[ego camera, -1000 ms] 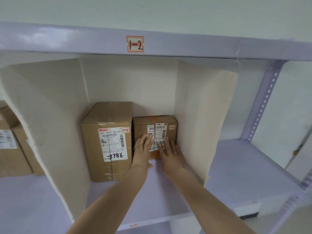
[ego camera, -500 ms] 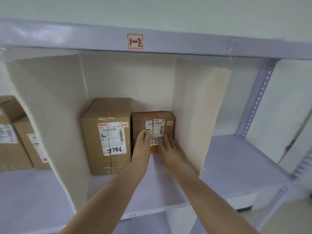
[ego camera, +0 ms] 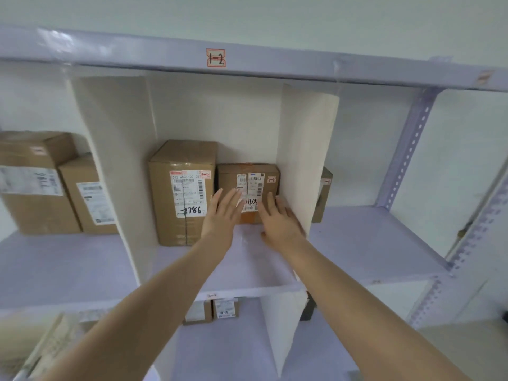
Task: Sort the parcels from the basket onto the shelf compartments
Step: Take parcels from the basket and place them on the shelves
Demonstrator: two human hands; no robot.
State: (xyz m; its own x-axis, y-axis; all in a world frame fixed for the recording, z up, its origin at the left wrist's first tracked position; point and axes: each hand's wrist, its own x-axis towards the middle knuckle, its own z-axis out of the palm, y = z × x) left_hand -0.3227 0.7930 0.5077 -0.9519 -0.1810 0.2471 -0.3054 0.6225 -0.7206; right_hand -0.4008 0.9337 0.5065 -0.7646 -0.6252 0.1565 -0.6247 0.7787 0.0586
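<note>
Step in hand: seating a parcel in its compartment. The small parcel (ego camera: pixel 248 185) is stood on the shelf board (ego camera: pixel 247 268) under the 1-2 label (ego camera: pixel 216 58), just beside the tall parcel (ego camera: pixel 182 192) on one side and the white divider (ego camera: pixel 305 160) on the other. Both hands are held flat with fingers straight — the left hand (ego camera: pixel 224 213) against the left part of the front face, the right hand (ego camera: pixel 280 221) against the right part; nothing is gripped. Placement is judged nearly complete. Next, the hands are to be drawn straight out — clear of the divider — and another parcel fetched from the basket, which is not in view.
</note>
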